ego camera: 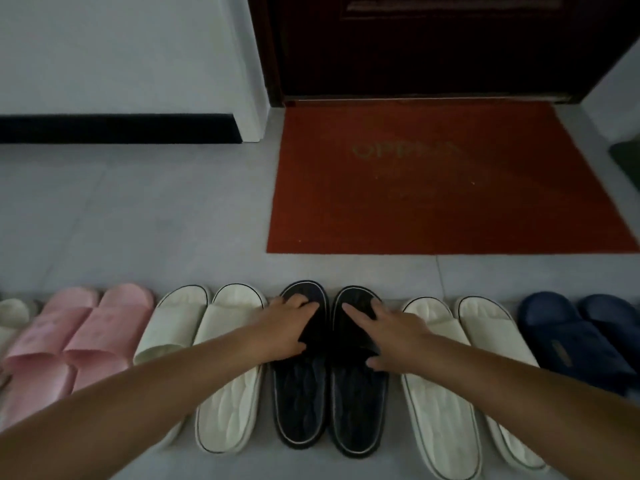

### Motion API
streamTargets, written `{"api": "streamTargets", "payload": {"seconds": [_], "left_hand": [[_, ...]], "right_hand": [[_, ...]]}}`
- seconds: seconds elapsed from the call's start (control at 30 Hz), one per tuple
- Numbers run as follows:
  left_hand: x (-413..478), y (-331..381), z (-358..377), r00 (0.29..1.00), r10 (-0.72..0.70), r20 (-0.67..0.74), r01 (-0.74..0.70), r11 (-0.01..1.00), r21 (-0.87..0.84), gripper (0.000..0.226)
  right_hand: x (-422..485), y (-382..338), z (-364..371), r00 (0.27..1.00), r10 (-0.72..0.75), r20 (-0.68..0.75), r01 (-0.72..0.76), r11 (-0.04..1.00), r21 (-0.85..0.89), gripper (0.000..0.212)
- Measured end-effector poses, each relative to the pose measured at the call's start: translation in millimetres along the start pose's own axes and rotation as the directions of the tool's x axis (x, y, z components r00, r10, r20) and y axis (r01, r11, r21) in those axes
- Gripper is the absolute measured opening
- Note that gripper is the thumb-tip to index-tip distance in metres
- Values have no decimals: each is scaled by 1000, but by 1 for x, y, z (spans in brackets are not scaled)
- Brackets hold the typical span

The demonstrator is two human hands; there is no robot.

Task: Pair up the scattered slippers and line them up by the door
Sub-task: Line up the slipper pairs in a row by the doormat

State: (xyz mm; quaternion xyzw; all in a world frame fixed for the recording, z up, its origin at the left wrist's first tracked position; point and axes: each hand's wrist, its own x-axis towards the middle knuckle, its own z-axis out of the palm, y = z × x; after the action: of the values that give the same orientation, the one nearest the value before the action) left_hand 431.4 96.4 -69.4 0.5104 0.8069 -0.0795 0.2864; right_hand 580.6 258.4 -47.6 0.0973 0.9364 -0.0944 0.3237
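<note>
A row of slippers lies on the grey floor, toes toward the door. In the middle sits a black pair: my left hand grips the strap of the left black slipper, and my right hand grips the strap of the right black slipper. The two touch side by side. Left of them is a cream pair, then a pink pair. Right of them lies another cream pair, then a dark blue pair.
A red doormat lies ahead of the row, in front of a dark wooden door. A white wall with a black skirting runs at the left. Part of another cream slipper shows at the far left edge.
</note>
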Motion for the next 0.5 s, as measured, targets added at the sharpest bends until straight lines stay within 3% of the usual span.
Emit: {"api": "streamTargets", "payload": {"seconds": [0.1, 0.27, 0.4, 0.5], "left_hand": [[-3, 1, 13, 994, 69, -87, -77, 993, -93, 78], [-4, 2, 21, 978, 191, -82, -200, 972, -126, 73], [-8, 4, 9, 969, 246, 4, -243, 961, -128, 100], [-24, -17, 5, 963, 267, 13, -264, 956, -128, 112]], "right_hand": [[0, -15, 14, 992, 125, 30, -127, 991, 49, 91], [-10, -31, 30, 955, 289, 68, -294, 952, 89, 101], [-14, -65, 22, 895, 435, 95, -436, 900, -10, 103], [-6, -98, 2, 903, 407, 142, -394, 913, -106, 105]]}}
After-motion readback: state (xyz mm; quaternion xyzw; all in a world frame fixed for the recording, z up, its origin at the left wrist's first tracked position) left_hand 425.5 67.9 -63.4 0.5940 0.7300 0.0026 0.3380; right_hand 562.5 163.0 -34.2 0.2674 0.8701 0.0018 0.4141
